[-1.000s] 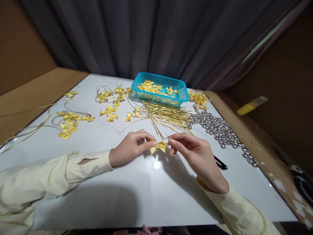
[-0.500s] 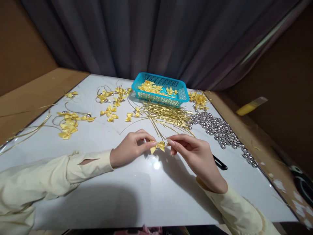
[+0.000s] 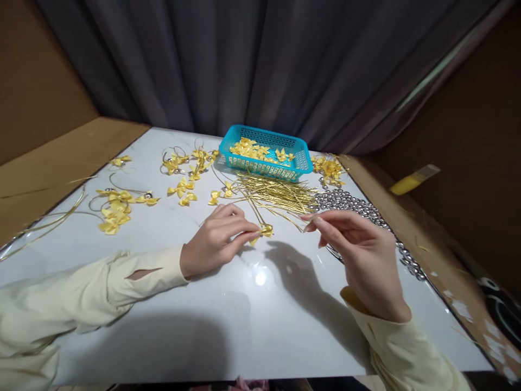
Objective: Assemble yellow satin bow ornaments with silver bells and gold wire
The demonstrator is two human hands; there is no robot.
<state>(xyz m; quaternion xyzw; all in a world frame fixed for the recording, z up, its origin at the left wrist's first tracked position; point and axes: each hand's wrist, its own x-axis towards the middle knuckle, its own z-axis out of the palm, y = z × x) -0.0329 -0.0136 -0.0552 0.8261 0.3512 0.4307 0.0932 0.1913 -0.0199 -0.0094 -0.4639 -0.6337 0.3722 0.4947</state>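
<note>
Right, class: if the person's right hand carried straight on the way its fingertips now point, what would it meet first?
The right hand points left toward the small yellow bow pinched in the left hand. That bow would probably come first, though depth is hard to judge.

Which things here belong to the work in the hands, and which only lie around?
In hand:
left hand pinching a yellow bow
right hand, apart from it, fingers curled

Lying about:
blue basket
gold wires
silver beads
loose bows
</note>
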